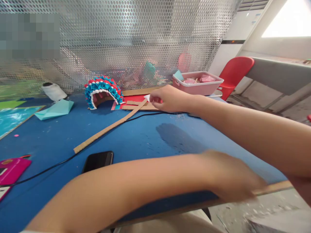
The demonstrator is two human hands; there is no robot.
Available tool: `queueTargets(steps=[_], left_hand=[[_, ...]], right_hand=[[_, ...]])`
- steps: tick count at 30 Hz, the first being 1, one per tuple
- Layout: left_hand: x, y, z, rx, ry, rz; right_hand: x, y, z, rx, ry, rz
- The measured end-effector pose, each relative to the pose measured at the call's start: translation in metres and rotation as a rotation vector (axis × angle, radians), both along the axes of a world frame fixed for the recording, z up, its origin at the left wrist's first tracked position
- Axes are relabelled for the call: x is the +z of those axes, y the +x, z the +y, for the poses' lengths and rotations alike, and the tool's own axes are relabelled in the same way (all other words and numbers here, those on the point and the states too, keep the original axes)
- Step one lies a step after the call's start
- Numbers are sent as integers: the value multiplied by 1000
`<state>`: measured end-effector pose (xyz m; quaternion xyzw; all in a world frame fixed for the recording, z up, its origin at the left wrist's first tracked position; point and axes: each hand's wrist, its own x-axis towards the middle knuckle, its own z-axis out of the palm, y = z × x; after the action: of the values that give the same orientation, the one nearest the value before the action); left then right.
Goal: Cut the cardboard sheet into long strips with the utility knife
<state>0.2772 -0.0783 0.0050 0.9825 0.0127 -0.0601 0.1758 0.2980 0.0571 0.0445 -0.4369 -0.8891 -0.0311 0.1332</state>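
Note:
My right hand reaches across the blue table and pinches a small white triangular piece. It hovers at the far end of a long cardboard strip, over red paper and cardboard offcuts. An arched ornament of blue and red paper with white beads stands just to the left of it. My left arm crosses low in front, and my left hand is at the table's front edge. It is smeared by motion, so its fingers are unclear.
A pink tub sits at the back right against a perforated metal screen. A black phone and a black cable lie near the front. Teal folded paper, a pink case and a red chair are around.

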Motion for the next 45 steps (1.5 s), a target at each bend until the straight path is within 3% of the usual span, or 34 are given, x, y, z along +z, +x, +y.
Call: queueTargets(steps=[1, 3, 4, 7, 10, 13, 21, 26, 29, 34, 36, 38, 41, 45], left_hand=[[3, -21, 17, 116, 51, 57], [10, -73, 54, 604, 246, 120], [13, -101, 72, 776, 318, 140], [19, -186, 110, 1158, 454, 205], [16, -250, 128, 1367, 447, 270], [9, -279, 135, 1382, 300, 281], [-1, -256, 135, 1304, 96, 108], [5, -238, 133, 1309, 45, -53], [10, -218, 126, 1320, -59, -179], [9, -160, 100, 1247, -388, -367], [7, -139, 89, 1200, -818, -477], [5, -127, 80, 1165, -1051, -545], [2, -123, 74, 1153, -1153, -572], [-5, -133, 79, 1244, -1193, -634]], right_hand=[[-2, 6, -1, -26, -14, 22], [-10, 23, -3, -101, -46, 69], [-15, 32, -3, -127, -56, 86], [-33, 57, -3, -196, -79, 149], [-53, 67, -5, -240, -107, 220], [-69, 65, -10, -234, -140, 280], [-88, 55, -17, -178, -187, 462], [-89, 55, -23, -201, -254, 615], [-85, 47, -32, -199, -368, 746], [-69, 17, -53, -82, -683, 973], [-63, 8, -59, -65, -741, 1068], [-61, 3, -61, -81, -750, 1153], [-62, 7, -58, -92, -763, 1167], [-59, 21, -53, -9, -871, 950]])
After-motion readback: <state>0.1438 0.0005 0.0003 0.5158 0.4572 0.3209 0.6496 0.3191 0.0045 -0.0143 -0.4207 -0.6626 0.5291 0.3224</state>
